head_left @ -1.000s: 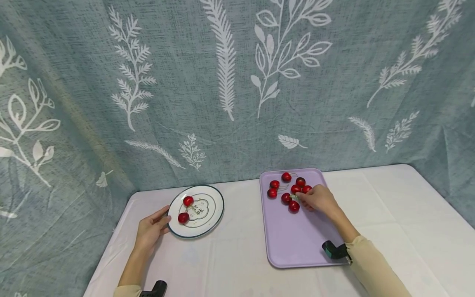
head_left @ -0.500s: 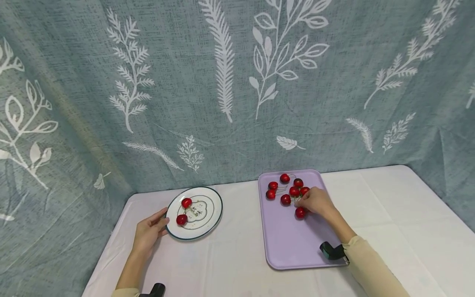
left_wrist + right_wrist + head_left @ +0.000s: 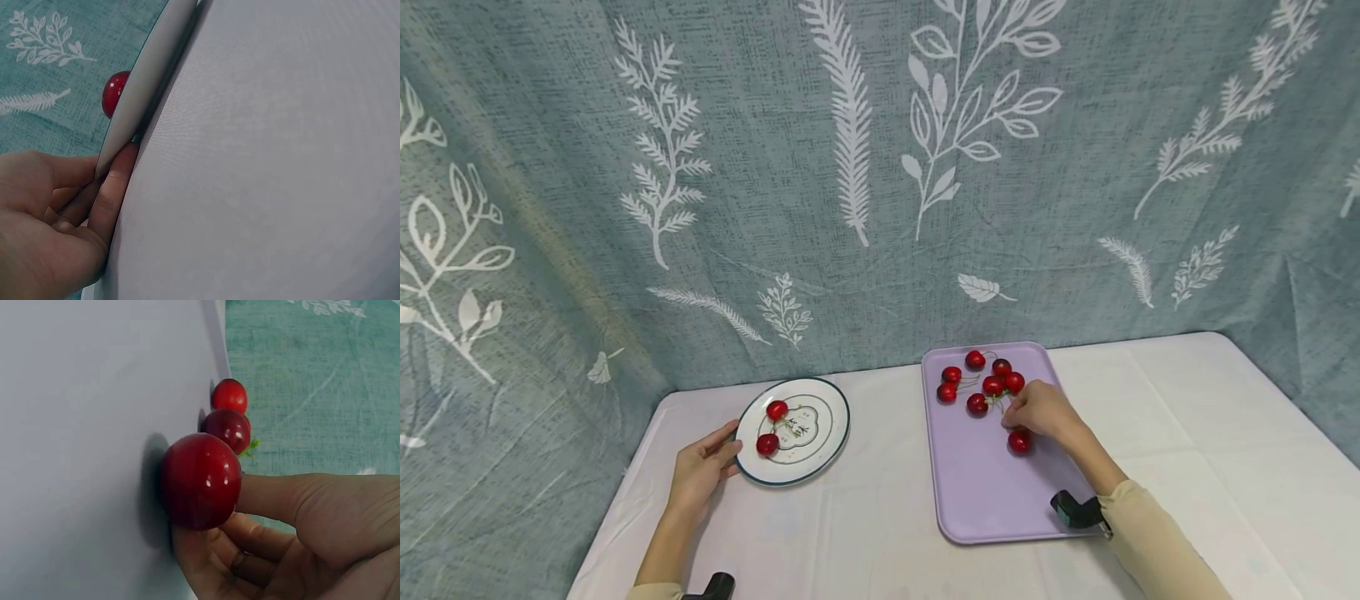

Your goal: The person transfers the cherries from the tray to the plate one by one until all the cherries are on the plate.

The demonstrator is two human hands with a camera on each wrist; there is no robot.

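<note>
In the head view my left hand [image 3: 700, 467] pinches the left rim of a white plate [image 3: 823, 450] with a dark blue-green edge. The left wrist view shows the thumb over that rim and fingers [image 3: 112, 194] beneath it. Two red cherries, one being the nearer cherry [image 3: 767, 444], lie on the plate. Over the lilac tray [image 3: 977, 492], my right hand [image 3: 1045, 412] has thumb and fingers brought together at a glossy red cherry [image 3: 1020, 442]. Seen from the right wrist, this cherry [image 3: 201, 481] sits in front of the fingertips, its stem hidden by them.
Several more cherries cluster in the tray's far half, among them a cherry [image 3: 977, 405] left of my right hand. Thin stems and a bit of green lie between them. A white cloth [image 3: 880, 500] covers the table, and a blue-green leaf-patterned curtain [image 3: 737, 167] stands behind it.
My right hand has drawn the cherry toward the near right, away from the cluster on the tray. The left hand still holds the plate's rim in the same place.
</note>
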